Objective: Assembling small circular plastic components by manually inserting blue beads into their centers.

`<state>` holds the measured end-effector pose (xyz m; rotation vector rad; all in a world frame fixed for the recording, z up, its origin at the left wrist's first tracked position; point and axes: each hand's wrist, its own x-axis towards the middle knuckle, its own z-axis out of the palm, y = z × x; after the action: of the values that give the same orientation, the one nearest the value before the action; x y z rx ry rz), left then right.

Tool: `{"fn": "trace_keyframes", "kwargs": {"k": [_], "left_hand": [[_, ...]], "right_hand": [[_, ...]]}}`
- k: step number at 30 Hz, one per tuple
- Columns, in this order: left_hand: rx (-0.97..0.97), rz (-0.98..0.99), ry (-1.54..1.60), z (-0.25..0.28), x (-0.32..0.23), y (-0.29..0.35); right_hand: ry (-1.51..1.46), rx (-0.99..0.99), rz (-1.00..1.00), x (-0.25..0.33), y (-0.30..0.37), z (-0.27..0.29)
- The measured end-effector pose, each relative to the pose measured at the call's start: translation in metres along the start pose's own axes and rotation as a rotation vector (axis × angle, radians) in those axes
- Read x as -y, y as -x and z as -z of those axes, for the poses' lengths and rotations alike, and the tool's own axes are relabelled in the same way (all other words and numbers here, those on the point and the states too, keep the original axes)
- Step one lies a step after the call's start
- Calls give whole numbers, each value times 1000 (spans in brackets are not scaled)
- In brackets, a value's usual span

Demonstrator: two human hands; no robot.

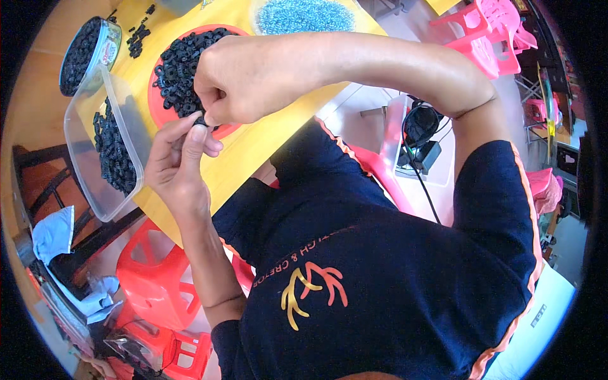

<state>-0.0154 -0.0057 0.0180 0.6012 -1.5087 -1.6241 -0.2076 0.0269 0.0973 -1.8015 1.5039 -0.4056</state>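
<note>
Both my hands meet over the near edge of a red plate (156, 107) heaped with small black plastic parts (180, 69). Between the thumb and fingers of my left hand (180, 155) is one small black part (201, 120), mostly covered by fingertips. My right hand (237, 79) reaches across from the right, its fingers curled and pinching at the same part from above. The part's exact shape is too small and hidden to make out.
On the yellow table (266, 136), a clear plastic box (77, 136) with black parts juts past the left edge. Behind it stands a round tin (113, 47) of black pieces, with loose ones nearby. A tub of blue beads (307, 18) sits farther back. Red stools (152, 278) stand below left.
</note>
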Motion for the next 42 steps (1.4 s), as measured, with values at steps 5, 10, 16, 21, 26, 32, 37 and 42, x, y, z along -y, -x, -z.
{"fn": "trace_keyframes", "kwargs": {"k": [5, 10, 16, 21, 26, 32, 37, 42], "left_hand": [[17, 72, 159, -3, 2, -5], [18, 82, 259, -5, 3, -5], [60, -235, -174, 2, 2, -15], [39, -417, -533, -1, -20, -14], [41, -421, -517, 1, -23, -12], [61, -466, -490, 2, -25, -10], [72, -465, -500, -1, -28, -6], [111, -387, -459, 6, -29, -6]], "right_hand": [[-481, 173, -96, -15, 3, 8], [-746, 82, -32, -34, 5, -5], [-1160, 137, -44, -40, 3, -37], [-1370, 135, -63, -32, -1, -54], [-1512, 137, -20, -29, -2, -56], [-1615, 139, 37, -24, 0, -64], [-1697, 150, -87, -12, 3, -62], [-1541, 177, -32, -22, 5, -61]]}}
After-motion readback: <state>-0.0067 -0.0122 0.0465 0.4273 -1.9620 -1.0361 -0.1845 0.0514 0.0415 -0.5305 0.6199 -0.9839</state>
